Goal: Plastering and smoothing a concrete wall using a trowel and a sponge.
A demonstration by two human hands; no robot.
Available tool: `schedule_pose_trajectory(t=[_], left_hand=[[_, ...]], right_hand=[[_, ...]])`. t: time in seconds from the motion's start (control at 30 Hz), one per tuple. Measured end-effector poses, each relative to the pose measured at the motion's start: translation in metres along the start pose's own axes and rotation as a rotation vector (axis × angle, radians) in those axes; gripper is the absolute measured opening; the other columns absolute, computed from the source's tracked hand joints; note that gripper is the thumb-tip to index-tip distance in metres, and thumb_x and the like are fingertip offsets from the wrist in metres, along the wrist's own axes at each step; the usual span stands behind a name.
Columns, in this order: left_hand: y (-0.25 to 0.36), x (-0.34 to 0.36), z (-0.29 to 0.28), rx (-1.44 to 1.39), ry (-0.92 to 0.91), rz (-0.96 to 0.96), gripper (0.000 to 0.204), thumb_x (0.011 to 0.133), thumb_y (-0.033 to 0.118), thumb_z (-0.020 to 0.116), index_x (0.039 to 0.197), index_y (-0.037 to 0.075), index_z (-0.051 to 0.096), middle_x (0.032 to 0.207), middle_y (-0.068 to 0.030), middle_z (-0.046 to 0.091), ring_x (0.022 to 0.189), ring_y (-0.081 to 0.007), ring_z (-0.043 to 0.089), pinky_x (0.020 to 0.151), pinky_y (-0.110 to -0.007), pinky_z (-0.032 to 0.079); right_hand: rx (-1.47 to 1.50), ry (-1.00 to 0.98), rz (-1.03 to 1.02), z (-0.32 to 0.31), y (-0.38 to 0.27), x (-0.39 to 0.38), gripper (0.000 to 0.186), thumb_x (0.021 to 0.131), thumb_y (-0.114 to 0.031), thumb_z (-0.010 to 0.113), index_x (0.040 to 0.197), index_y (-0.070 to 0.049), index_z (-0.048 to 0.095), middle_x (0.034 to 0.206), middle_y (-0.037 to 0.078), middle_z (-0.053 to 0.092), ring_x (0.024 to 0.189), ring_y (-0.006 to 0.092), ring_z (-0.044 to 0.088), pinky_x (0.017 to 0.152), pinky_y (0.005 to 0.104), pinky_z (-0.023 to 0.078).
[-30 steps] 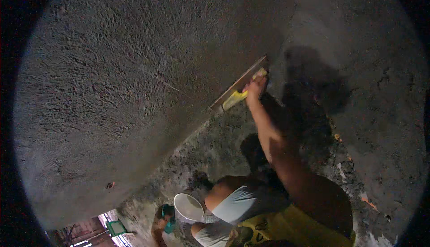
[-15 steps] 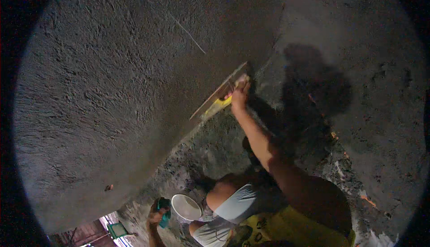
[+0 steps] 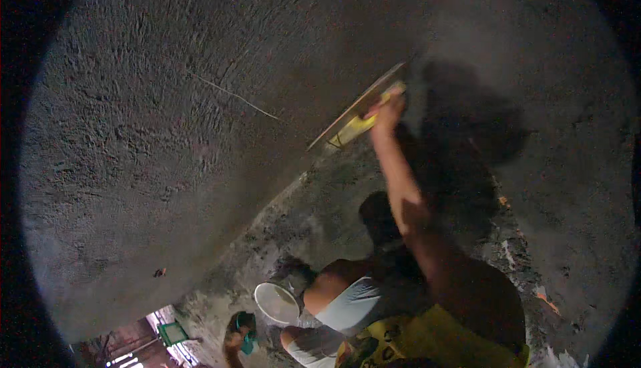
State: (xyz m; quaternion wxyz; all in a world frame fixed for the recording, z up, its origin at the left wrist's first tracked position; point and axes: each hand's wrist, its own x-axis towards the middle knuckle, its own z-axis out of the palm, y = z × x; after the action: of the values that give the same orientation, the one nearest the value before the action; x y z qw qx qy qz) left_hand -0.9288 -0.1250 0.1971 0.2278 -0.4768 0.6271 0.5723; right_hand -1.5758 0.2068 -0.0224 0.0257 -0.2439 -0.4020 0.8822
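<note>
My right hand (image 3: 389,111) is wrapped round the handle of a long plastering float (image 3: 352,127) with a yellow back. Its thin blade lies against the grey plastered wall (image 3: 167,101), slanting along the lower edge of that wall near the corner. Low in the view, my left hand (image 3: 233,340) grips a teal object (image 3: 248,336) whose kind I cannot make out. Just right of that hand stands a white bucket (image 3: 258,296), close to my bent knee; what it holds is not clear.
A second grey wall (image 3: 567,134) meets the first at the right and carries a dark shadow. Rough rubble (image 3: 514,254) runs along its foot. At the lower left is a green-framed item (image 3: 173,332) beside a bright opening. A pale line (image 3: 234,94) marks the plaster.
My right hand has slid the float up and to the right along the wall's edge, toward the corner. The left hand has dropped slightly, and the view has shifted a little.
</note>
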Motion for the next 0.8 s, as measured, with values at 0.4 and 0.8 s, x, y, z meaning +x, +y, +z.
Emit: schedule_pose_trajectory(t=[0.4,0.8], left_hand=[[0.022,0.059,-0.031,0.505,0.004,0.333,0.064,0.079,0.038,0.074,0.125,0.002,0.048,0.108,-0.0115,0.063,0.096,-0.0200,0.060,0.082,-0.034,0.049],[-0.118,-0.173,-0.064,-0.044,0.411,-0.062,0.056,0.080,0.029,0.072,0.125,0.004,0.051,0.107,-0.0104,0.064,0.091,-0.0181,0.061,0.082,-0.032,0.049]], right_hand=[[-0.019,-0.126,0.343,0.046,0.157,-0.186,0.042,0.100,-0.043,0.039,0.122,-0.006,0.041,0.082,0.014,0.060,0.066,0.0229,0.062,0.060,0.0350,0.051],[0.276,0.123,0.222,0.059,0.122,-0.154,0.048,0.094,-0.023,0.050,0.137,-0.012,0.034,0.103,0.009,0.057,0.073,0.0186,0.055,0.064,0.0414,0.048]])
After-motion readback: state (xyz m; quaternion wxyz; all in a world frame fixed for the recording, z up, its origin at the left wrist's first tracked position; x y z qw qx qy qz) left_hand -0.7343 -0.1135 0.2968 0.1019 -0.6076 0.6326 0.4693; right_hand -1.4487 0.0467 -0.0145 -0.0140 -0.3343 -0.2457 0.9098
